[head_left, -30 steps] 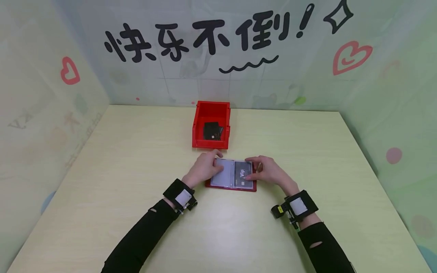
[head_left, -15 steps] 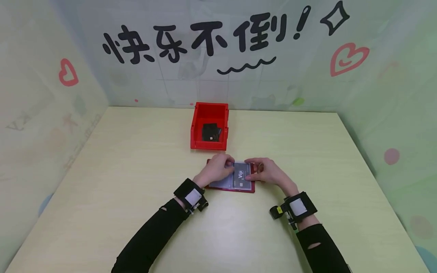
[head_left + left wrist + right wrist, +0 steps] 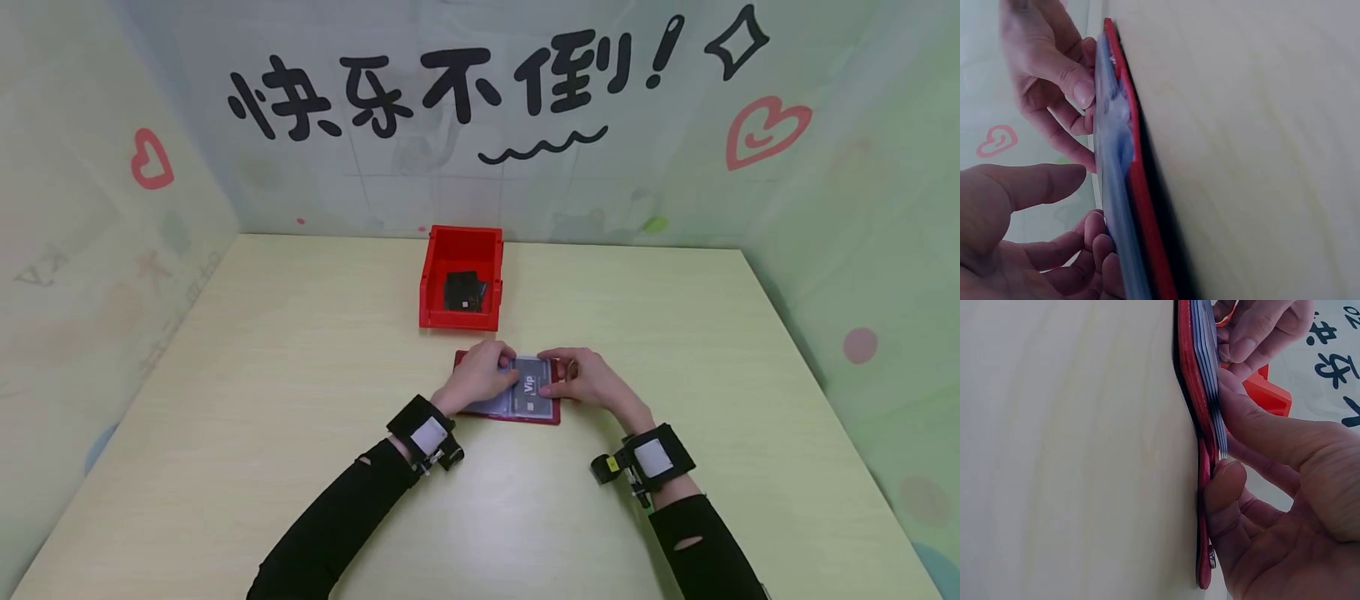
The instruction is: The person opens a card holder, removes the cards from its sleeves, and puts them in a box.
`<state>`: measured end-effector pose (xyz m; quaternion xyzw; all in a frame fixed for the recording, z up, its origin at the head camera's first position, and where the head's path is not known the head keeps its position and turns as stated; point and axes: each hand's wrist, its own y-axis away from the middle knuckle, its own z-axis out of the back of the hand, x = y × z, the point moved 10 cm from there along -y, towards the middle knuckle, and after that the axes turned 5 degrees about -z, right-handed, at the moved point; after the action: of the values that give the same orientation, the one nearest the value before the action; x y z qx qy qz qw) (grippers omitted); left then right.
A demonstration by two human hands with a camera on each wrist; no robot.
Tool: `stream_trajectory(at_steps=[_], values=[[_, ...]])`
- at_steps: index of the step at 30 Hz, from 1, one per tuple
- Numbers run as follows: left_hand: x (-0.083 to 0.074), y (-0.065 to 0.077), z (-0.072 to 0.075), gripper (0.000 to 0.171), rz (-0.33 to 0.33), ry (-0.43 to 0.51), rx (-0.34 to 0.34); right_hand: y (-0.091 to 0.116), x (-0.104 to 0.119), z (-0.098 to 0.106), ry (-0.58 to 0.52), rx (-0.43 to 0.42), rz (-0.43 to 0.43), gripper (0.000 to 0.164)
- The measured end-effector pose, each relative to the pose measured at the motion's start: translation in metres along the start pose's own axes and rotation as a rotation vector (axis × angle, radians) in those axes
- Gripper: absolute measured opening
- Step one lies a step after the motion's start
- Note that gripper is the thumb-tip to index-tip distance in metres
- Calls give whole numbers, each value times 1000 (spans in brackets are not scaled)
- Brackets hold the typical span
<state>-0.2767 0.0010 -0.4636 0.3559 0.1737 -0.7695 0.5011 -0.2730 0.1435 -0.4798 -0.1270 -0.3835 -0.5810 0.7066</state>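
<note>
An open red card holder [image 3: 557, 413] with clear plastic sleeves lies on the table. Its right-hand page shows a grey card [image 3: 532, 405] printed "Vip". My left hand [image 3: 478, 377] lies over the left-hand page, thumb and index tips near the card's left edge. The left wrist view has that thumb [image 3: 1054, 184] straight and apart from the bent fingers, whose tips rest at the sleeves [image 3: 1124, 250]. My right hand [image 3: 594, 379] grips the holder's right side, thumb on the card page. From the right wrist, the stacked sleeves [image 3: 1210, 381] show edge-on beside that thumb [image 3: 1254, 419].
Just beyond the holder stands a red bin [image 3: 459, 320] with several dark cards [image 3: 461, 292] in it. Printed fabric walls [image 3: 360, 192] close off the table [image 3: 300, 367] at the back and both sides.
My left hand has moved right, from the holder's left edge across the left-hand page to the card's left edge. The right hand keeps its grip on the right side.
</note>
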Motion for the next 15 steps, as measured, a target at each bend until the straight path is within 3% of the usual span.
stream_trajectory(at_steps=[6,15], values=[[6,-4,-2,36,79,63,22,1,0,0,-1,-9,-11,59],[9,-9,-2,37,132,58,63,1,1,1,6,-18,-8,58]])
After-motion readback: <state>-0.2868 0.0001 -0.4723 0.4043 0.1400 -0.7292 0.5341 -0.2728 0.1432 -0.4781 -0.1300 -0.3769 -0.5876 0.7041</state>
